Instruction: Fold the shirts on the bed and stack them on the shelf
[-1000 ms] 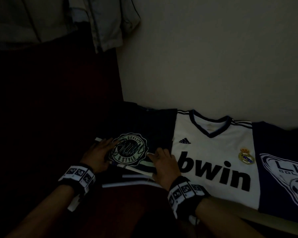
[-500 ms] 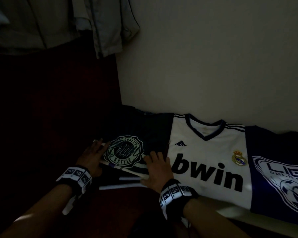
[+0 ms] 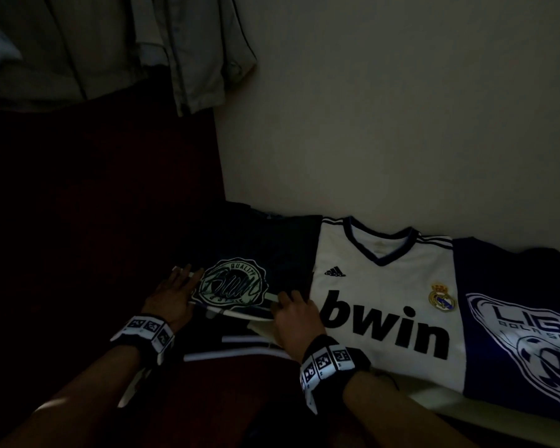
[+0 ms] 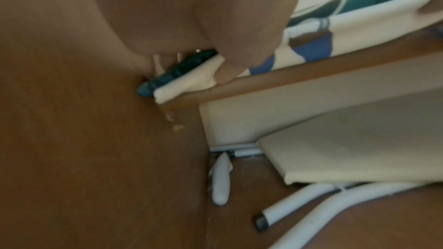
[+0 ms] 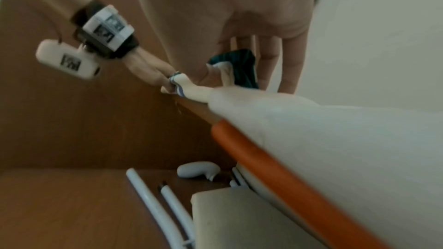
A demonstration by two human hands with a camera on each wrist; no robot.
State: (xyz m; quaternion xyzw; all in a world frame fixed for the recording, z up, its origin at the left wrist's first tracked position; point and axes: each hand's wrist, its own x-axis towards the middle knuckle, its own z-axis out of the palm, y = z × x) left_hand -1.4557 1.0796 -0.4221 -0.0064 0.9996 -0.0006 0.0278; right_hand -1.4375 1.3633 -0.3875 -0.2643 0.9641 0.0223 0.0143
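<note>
Both hands [image 3: 172, 297] [image 3: 296, 318] still grip folded shirt [image 3: 236, 282], pushed slightly deeper.

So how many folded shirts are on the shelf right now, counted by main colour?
Dark with round badge print: 1, with the left hand and right hand on it
White bwin jersey: 1
Navy with white crest: 1
Total: 3

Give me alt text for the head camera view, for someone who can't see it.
In dim light, a left hand and right hand hold a folded dark shirt with a round green logo on a shelf, beside a white bwin jersey and a navy shirt.
</note>
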